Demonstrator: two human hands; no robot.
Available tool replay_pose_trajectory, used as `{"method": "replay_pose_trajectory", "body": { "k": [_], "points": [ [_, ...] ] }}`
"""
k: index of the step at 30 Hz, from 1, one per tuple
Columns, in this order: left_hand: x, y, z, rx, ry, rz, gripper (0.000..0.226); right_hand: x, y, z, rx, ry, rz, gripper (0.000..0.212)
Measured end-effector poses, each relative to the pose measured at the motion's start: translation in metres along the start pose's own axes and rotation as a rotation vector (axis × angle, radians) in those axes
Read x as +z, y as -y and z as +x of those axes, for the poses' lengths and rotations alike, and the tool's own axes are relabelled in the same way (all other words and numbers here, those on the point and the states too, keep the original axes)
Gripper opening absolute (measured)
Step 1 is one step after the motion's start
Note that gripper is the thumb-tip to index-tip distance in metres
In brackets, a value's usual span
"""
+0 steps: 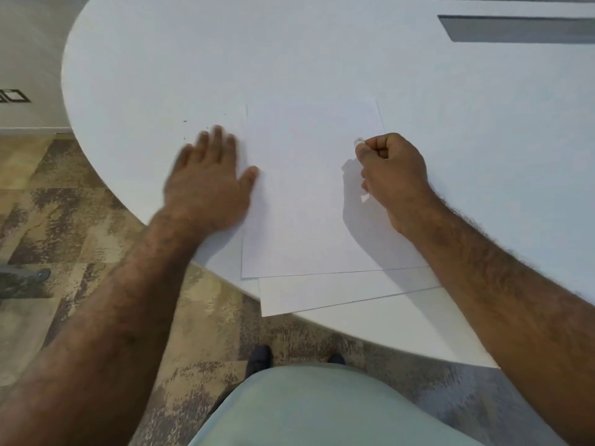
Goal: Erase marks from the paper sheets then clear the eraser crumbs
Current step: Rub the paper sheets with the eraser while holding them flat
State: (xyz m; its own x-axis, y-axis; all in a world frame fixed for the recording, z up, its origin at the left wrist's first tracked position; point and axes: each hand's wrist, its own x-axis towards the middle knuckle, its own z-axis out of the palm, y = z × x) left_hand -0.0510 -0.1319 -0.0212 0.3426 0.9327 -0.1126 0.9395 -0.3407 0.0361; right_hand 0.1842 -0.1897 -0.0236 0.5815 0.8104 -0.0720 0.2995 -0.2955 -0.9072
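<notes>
The top paper sheet (309,188) lies on the bench (193,59), long axis running away from me. My left hand (209,181) lies flat, fingers spread, at its left edge; my right hand (391,169) is fisted, pinching the eraser (358,141).

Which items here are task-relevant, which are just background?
Job: top sheet; lower sheet; eraser pinched in right hand; left hand, flat beside the sheet; dark crumbs.
Background: table; grey slots; carpet.

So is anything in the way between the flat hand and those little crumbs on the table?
Nothing visible. The left hand lies flat on the table, and the dark crumbs sit just beyond its fingers, with only bare tabletop between.
</notes>
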Motion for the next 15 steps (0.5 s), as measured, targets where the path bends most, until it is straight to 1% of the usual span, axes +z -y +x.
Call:
{"method": "replay_pose_trajectory", "body": {
  "k": [1, 2, 3, 4, 5, 7, 9, 11, 13, 14, 15],
  "points": [
    [-0.002, 0.002, 0.0, -0.044, -0.048, 0.012, 0.072, 0.001, 0.0, 0.0, -0.01, -0.006, 0.012, 0.018],
    [-0.002, -0.002, -0.003, -0.04, -0.106, 0.002, 0.074, 0.003, 0.001, -0.001, -0.05, -0.031, 0.0, 0.016],
    [-0.003, -0.011, -0.006, 0.015, -0.155, -0.041, 0.078, 0.005, 0.001, -0.001, -0.117, -0.065, -0.035, 0.013],
    [-0.002, -0.026, -0.01, 0.107, -0.173, -0.103, 0.083, 0.005, 0.002, 0.0, -0.191, -0.093, -0.077, 0.011],
    [-0.001, -0.038, -0.015, 0.202, -0.151, -0.156, 0.087, 0.009, 0.004, 0.0, -0.258, -0.101, -0.103, 0.009],
    [0.003, -0.063, -0.021, 0.353, -0.049, -0.205, 0.092, 0.014, 0.01, 0.002, -0.338, -0.081, -0.162, 0.009],
    [0.01, -0.073, -0.022, 0.411, 0.005, -0.133, 0.087, 0.018, 0.011, 0.007, -0.343, -0.022, -0.22, 0.013],
    [0.013, -0.067, -0.018, 0.417, -0.016, -0.087, 0.076, 0.019, 0.008, 0.008, -0.33, 0.023, -0.25, 0.013],
    [0.014, -0.051, -0.015, 0.396, -0.022, -0.075, 0.07, 0.02, 0.005, 0.005, -0.333, 0.033, -0.242, 0.013],
    [0.015, -0.04, -0.013, 0.353, -0.016, -0.067, 0.068, 0.02, 0.003, 0.004, -0.334, 0.036, -0.234, 0.012],
    [0.015, -0.026, -0.011, 0.271, -0.005, -0.056, 0.067, 0.021, 0.002, 0.004, -0.331, 0.035, -0.226, 0.012]
  ]
}}
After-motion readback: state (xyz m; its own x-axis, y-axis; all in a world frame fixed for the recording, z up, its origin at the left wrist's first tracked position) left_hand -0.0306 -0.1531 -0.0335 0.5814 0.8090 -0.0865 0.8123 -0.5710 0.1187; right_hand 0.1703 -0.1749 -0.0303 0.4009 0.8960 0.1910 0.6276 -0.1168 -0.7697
